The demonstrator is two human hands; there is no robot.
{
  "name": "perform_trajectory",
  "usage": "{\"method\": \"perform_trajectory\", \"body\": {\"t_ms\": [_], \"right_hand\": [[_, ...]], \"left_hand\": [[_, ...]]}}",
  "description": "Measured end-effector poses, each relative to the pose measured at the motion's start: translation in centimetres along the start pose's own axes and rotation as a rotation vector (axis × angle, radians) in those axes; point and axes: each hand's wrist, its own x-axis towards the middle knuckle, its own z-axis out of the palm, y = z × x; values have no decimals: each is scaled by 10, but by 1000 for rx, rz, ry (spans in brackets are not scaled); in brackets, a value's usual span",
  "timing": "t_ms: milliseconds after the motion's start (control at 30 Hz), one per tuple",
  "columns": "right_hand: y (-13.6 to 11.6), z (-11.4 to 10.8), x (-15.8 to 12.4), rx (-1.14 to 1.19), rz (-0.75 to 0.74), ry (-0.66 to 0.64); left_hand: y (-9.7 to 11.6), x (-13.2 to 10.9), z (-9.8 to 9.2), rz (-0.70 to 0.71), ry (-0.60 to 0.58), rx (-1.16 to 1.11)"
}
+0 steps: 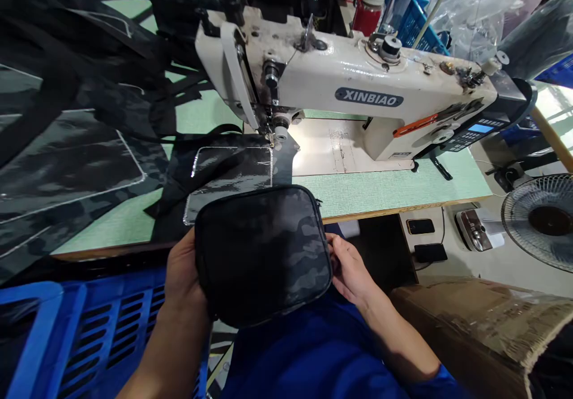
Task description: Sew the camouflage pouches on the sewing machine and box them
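Fingers (339, 251) of the right hand (351, 272) pinch the edge of a black camouflage zip pouch (262, 256); the left hand's (183, 274) fingers are hidden behind it, so I cannot tell their state. The pouch is held just off the near edge of the green sewing table (394, 189), before a XINBIAO sewing machine (367, 80).

Pale flr (492, 274) w/ fan (541, 223), blue crates (414, 26), green sewing table (394, 187)

Bright indoor light, strongest at the right edge, glare on the sewing machine arm (358, 77), soft shadow on the camouflage pouch (262, 256), edges bowed by lens distortion
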Motion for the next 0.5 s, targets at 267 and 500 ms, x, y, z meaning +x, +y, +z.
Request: {"method": "perform_trajectory", "body": {"t_ms": [267,500], "right_hand": [[15,39,14,291,-122,250],[-3,20,16,296,-29,185]], "left_hand": [[-37,4,-43,-178,-163,-42],[-28,-5,-31,142,81,14]]}}
